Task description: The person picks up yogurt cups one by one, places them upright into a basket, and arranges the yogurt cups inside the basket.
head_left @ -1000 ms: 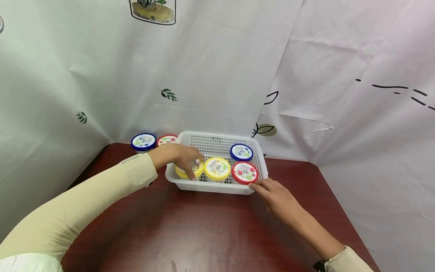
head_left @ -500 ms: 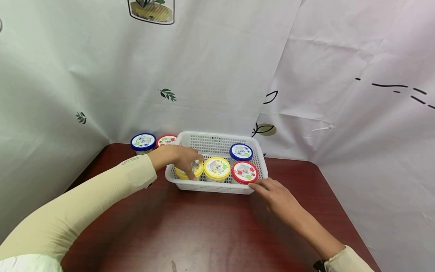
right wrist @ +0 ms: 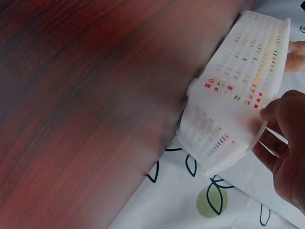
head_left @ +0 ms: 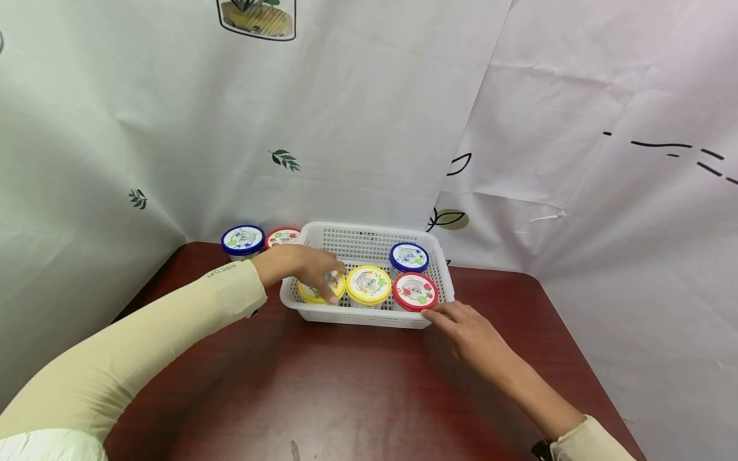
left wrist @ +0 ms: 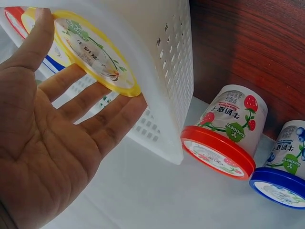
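Note:
A white plastic basket (head_left: 369, 317) holds two yellow-lidded tubs, a red-lidded tub (head_left: 415, 292) and a blue-lidded tub (head_left: 409, 257). My left hand (head_left: 311, 266) reaches over the basket's left end, at the leftmost yellow-lidded tub (left wrist: 95, 52). Its fingers are spread and fairly straight, touching the lid's edge, and the palm is bare in the left wrist view. Beside it stands the other yellow-lidded tub (head_left: 369, 285). My right hand (head_left: 469, 333) grips the basket's front right corner, thumb at the rim in the right wrist view; its fingertips are partly hidden.
Outside the basket, to its left, stand another blue-lidded tub (head_left: 243, 240) and a red-lidded tub (left wrist: 233, 124), the latter partly covered by the basket in the head view. A dark red wooden table (head_left: 346, 384) lies beneath, with patterned white cloth (head_left: 369, 128) behind.
My left thumb has lifted slightly from the side of the leftmost yellow-lidded tub. The right hand, basket and other tubs stay where they were.

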Tool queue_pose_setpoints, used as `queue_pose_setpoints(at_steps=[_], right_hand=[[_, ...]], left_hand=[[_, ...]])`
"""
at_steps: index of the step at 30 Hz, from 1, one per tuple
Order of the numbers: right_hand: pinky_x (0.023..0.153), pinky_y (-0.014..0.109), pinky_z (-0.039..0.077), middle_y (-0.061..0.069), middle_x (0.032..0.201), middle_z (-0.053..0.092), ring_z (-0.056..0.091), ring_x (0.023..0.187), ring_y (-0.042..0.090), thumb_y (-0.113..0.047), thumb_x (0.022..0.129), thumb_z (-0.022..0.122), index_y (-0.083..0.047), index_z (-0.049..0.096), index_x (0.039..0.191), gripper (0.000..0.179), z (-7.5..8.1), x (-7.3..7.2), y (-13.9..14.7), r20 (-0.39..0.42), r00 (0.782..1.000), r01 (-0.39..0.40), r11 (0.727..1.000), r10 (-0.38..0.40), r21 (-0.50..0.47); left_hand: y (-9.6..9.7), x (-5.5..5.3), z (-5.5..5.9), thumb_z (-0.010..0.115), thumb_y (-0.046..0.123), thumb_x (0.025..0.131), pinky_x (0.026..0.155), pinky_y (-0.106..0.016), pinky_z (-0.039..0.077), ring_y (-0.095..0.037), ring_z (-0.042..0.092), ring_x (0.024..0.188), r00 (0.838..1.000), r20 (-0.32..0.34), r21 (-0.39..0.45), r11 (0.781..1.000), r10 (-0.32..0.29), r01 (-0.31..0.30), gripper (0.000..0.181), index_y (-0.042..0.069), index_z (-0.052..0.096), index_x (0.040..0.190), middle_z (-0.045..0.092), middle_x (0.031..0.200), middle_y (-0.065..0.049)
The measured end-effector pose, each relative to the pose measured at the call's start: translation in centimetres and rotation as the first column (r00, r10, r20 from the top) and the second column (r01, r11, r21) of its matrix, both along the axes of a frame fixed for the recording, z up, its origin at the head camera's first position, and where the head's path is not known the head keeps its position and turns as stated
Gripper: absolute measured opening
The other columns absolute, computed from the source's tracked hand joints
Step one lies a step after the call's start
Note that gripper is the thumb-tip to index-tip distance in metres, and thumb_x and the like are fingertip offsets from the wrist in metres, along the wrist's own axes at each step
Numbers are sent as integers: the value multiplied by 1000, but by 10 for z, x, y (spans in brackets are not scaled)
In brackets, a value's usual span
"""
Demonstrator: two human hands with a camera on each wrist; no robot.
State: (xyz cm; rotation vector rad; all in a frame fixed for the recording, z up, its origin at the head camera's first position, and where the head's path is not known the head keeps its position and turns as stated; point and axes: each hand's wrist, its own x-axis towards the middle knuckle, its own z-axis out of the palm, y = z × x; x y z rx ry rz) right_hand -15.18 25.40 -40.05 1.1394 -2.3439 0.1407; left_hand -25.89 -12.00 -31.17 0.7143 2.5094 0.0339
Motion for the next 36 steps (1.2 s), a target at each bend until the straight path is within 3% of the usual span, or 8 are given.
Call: queue_pose_setpoints(at_steps=[9,21,36], right_hand=[[92,42,66,6,121,77,74,106,24,8,86,86,-12,79,133,52,1,-1,0,2,1000,6,1000,-6,6],[93,42,66,6,122,76,75,107,24,6,87,88,-13,79,134,52,0,-1,-1,17,1000,15,1000,-15,14],[94,43,65,5,121,76,74,107,23,11,86,84,-12,78,135,54,0,0,2,15,1000,-6,1000,6,-6]], left_hand=[[1,0,2,81,56,100,135,-65,35,-37,46,163,1000,6,-7,1000,6,-6,87,20,49,172,47,177,-15],[1,1,1,80,54,101,136,-65,34,-37,45,162,1000,26,3,1000,4,-4,86,21,47,173,47,177,-15],[-9,-3,5,78,59,102,140,-61,28,-39,34,172,1000,26,59,998,-11,10,91,19,43,175,38,183,-17]])
